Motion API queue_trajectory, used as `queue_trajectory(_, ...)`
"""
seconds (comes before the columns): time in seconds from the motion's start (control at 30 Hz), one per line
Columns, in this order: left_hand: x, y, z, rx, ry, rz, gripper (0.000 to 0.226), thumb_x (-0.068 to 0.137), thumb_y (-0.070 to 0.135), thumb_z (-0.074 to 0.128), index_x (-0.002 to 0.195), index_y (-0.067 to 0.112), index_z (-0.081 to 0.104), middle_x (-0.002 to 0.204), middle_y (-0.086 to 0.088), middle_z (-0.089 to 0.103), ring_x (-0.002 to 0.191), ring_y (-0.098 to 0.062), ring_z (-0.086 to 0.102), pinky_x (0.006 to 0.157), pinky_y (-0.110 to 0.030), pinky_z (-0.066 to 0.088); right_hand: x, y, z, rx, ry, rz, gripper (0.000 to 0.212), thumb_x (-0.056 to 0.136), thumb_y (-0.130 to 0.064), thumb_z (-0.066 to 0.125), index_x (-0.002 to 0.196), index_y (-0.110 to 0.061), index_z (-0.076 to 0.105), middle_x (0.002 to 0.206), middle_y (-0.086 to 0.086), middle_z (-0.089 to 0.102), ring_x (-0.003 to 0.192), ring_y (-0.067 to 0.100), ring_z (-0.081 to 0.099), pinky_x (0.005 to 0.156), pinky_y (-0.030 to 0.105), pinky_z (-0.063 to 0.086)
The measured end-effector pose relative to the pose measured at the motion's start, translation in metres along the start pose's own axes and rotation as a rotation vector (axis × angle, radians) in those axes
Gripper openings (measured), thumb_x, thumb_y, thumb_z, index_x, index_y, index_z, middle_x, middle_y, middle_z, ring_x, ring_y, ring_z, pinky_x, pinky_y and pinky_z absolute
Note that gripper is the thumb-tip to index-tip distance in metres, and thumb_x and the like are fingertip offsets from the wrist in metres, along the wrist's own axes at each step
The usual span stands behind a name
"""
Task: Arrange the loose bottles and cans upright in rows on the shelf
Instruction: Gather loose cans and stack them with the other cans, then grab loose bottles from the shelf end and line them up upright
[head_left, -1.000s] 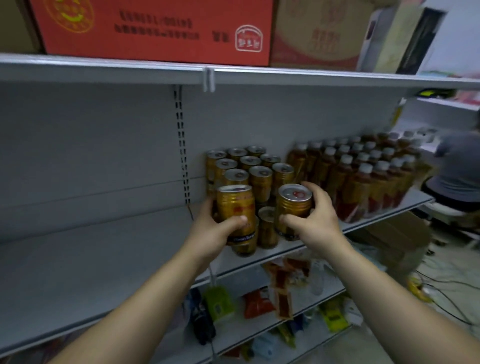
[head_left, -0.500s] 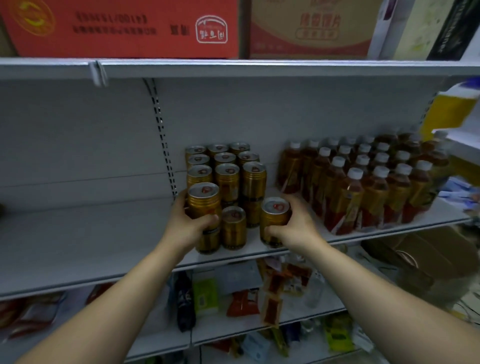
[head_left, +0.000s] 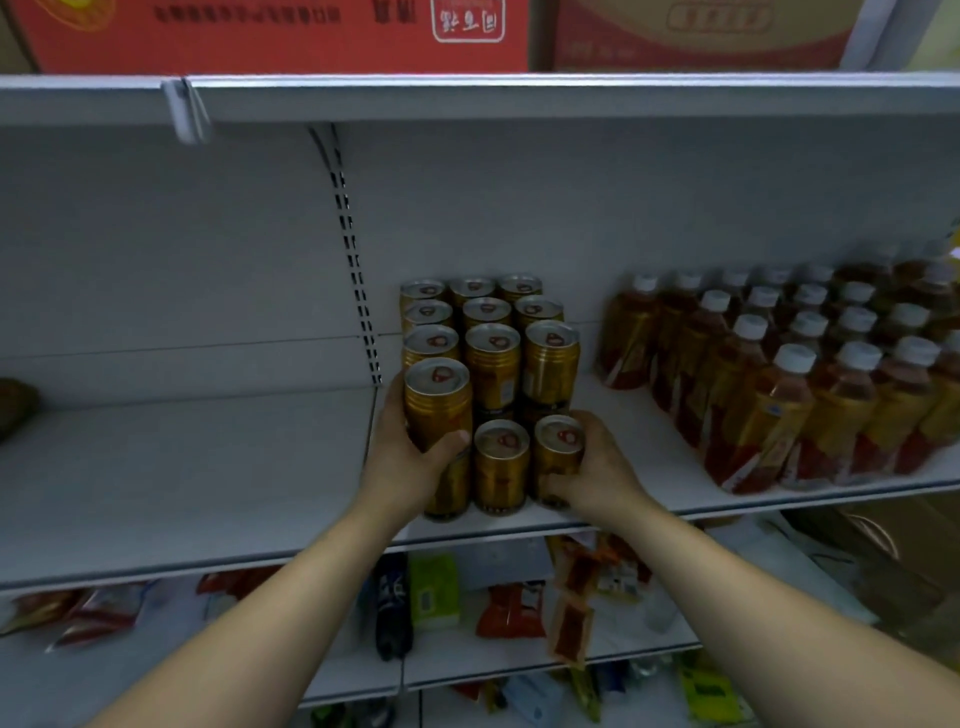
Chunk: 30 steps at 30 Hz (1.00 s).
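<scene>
Seating both cans squarely is the step in hand. Your left hand (head_left: 410, 462) wraps the upper can (head_left: 439, 402), which appears to sit on another can at the front edge of the shelf (head_left: 208, 467). Your right hand (head_left: 597, 470) grips the right can (head_left: 558, 457), standing low at the same front edge. A middle can (head_left: 501, 467) stands between the two.

1. Align each rim with the row behind.
2. Set the base flat; a stacked can set off-centre is likely to topple.
3. Loosen your fingers only once the can stands without rocking.

The block of cans (head_left: 493, 332) runs to the back wall; the bottles (head_left: 779, 405) stand in rows toward the right end.

Can labels are too blurred to read. The red carton (head_left: 260, 31) above carries inverted print and a white logo, neither legible.
</scene>
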<state>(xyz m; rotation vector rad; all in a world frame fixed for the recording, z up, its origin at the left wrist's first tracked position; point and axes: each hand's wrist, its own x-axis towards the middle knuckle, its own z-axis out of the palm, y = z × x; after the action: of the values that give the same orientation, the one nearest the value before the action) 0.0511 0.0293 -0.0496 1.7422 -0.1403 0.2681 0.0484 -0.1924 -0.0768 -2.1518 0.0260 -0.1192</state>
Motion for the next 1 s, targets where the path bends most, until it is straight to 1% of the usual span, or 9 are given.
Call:
queue_trajectory(0.1,-0.004,-0.009,0.003,0.043,-0.043,0.005,0.095,0.07,0.012,0.079,0.14,0.034,0.018,0.14,0.002,0.041,0.126,-0.01,0.044,0.101,-0.035,0.039,0.006,0.002,0.0,-0.07,-0.073,-0.017,0.073,0.057,-0.026,0.079,0.123,-0.028,0.047,0.116,-0.004,0.058,0.103,0.009,0.059,0.082,0.028,0.051)
queue_trajectory(0.23,-0.007,-0.006,0.004,0.092,-0.025,-0.03,0.093,0.069,0.011,0.081,0.133,0.041,0.019,0.134,0.007,0.042,0.124,-0.011,0.044,0.098,-0.033,0.038,0.011,-0.003,-0.009,-0.161,-0.177,-0.017,0.078,0.055,-0.035,0.078,0.125,-0.021,0.047,0.118,0.006,0.058,0.106,0.023,0.06,0.087,0.042,0.052)
queue_trajectory(0.37,-0.004,0.012,-0.006,0.207,-0.056,-0.177,0.094,0.07,0.023,0.08,0.141,0.032,0.019,0.124,0.009,0.046,0.111,-0.009,0.045,0.088,-0.028,0.039,0.011,-0.014,-0.024,-0.278,-0.184,-0.058,0.093,0.059,-0.053,0.075,0.139,-0.028,0.033,0.134,0.002,0.045,0.123,0.023,0.046,0.099,0.04,0.043)
queue_trajectory(0.5,-0.004,0.036,-0.032,0.418,-0.069,-0.218,0.086,0.077,0.038,0.073,0.145,0.025,0.022,0.144,-0.002,0.039,0.128,-0.022,0.04,0.094,-0.032,0.037,0.024,-0.051,-0.051,-0.326,-0.032,-0.244,0.084,0.074,-0.058,0.066,0.144,-0.027,0.031,0.143,0.004,0.038,0.13,0.025,0.038,0.105,0.037,0.035)
queue_trajectory(0.63,-0.014,0.061,-0.068,0.687,-0.191,-0.277,0.079,0.08,0.051,0.065,0.145,0.027,0.026,0.152,-0.002,0.029,0.134,-0.023,0.034,0.098,-0.031,0.033,0.03,-0.109,-0.057,-0.455,-0.074,-0.375,0.074,0.08,-0.06,0.058,0.143,-0.028,0.036,0.148,0.002,0.039,0.133,0.024,0.036,0.106,0.036,0.034)
queue_trajectory(0.73,-0.023,0.08,-0.101,0.889,-0.265,-0.258,0.076,0.081,0.053,0.061,0.144,0.027,0.028,0.153,0.001,0.027,0.134,-0.021,0.035,0.103,-0.03,0.032,0.025,-0.15,-0.033,-0.452,-0.137,-0.495,0.054,0.082,-0.056,0.059,0.13,-0.031,0.049,0.131,-0.003,0.055,0.111,0.019,0.053,0.086,0.032,0.043)
queue_trajectory(0.8,-0.032,0.092,-0.128,0.956,-0.276,-0.223,0.075,0.083,0.052,0.06,0.145,0.027,0.027,0.153,0.002,0.027,0.134,-0.019,0.034,0.103,-0.029,0.032,0.022,-0.178,-0.006,-0.479,-0.194,-0.498,0.054,0.083,-0.056,0.059,0.129,-0.03,0.05,0.129,-0.002,0.056,0.098,0.017,0.053,0.075,0.028,0.04)
queue_trajectory(0.93,-0.06,0.101,-0.2,1.066,-0.231,-0.171,0.074,0.084,0.051,0.059,0.146,0.027,0.025,0.153,0.002,0.024,0.136,-0.018,0.029,0.104,-0.027,0.027,0.02,-0.238,0.071,-0.576,-0.298,-0.506,0.077,0.082,-0.06,0.057,0.145,-0.022,0.035,0.147,0.004,0.04,0.126,0.025,0.045,0.092,0.03,0.039)
queue_trajectory(1.0,-0.078,0.097,-0.248,1.082,-0.199,-0.194,0.073,0.085,0.051,0.058,0.146,0.027,0.024,0.155,0.003,0.02,0.139,-0.017,0.024,0.106,-0.027,0.023,0.012,-0.272,0.118,-0.568,-0.335,-0.527,0.08,0.08,-0.062,0.056,0.146,-0.022,0.033,0.149,0.004,0.037,0.129,0.026,0.042,0.095,0.031,0.037)
